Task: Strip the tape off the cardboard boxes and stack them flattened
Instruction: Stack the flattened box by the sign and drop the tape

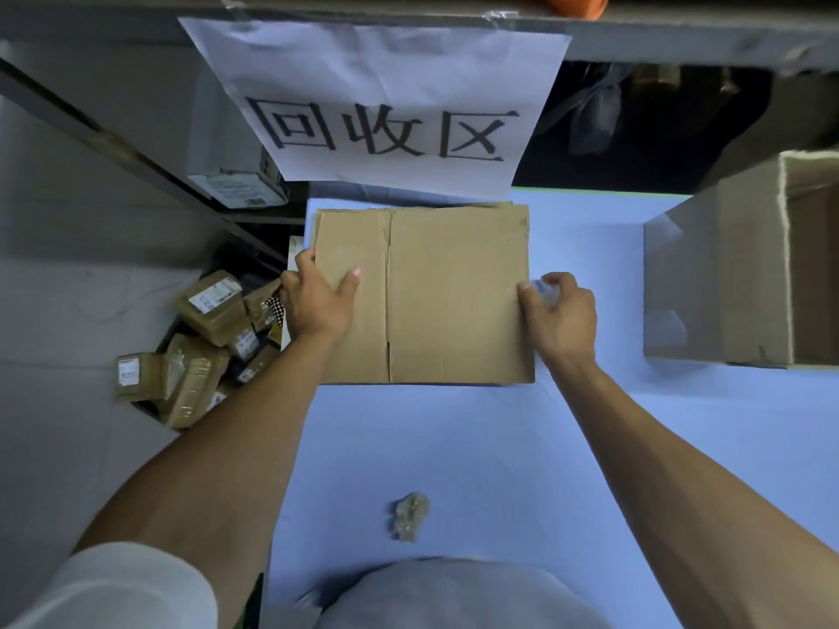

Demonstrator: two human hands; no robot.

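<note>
A flattened brown cardboard box (454, 292) lies on the blue table (454, 447), on top of other flat cardboard whose edges show at its far and left sides. My left hand (318, 297) grips its left edge, thumb on top and fingers round the side. At the right edge, my right hand (560, 311) holds a crumpled piece of clear tape (545, 290), thumb touching the cardboard. Near the front of the table sits a balled-up wad of tape (411, 515).
A large open cardboard box (744, 274) stands on the table at the right. On the floor to the left is a pile of small taped parcels (204, 347). A white paper sign (386, 106) hangs from a shelf behind the table.
</note>
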